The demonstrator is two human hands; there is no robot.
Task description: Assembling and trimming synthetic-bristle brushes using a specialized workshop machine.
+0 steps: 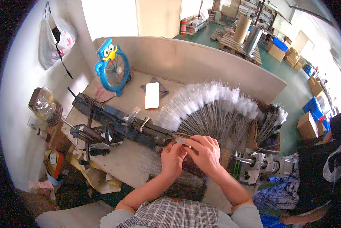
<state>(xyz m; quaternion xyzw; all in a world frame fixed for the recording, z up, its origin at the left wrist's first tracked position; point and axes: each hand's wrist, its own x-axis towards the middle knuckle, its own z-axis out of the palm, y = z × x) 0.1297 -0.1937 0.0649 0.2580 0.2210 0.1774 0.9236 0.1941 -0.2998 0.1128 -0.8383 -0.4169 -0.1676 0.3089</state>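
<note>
Left hand (173, 156) and right hand (206, 152) meet, fingers drawn in, pinching a small pale piece (181, 140) at the near end of a long dark metal machine (134, 124). White-tipped wire brushes (212, 108) fan out just beyond, crowding that side; a metal shaft assembly (263, 166) stands rightward. Farther back: a bright-screened phone (151, 95), a blue duck-headed fan (103, 72), and a low partition (200, 57).

Glossy plastic fan (119, 70), upper left; fuzzy-tipped metal-wire brushes (216, 112), right of centre; shiny metal shaft (246, 160), lower right.
</note>
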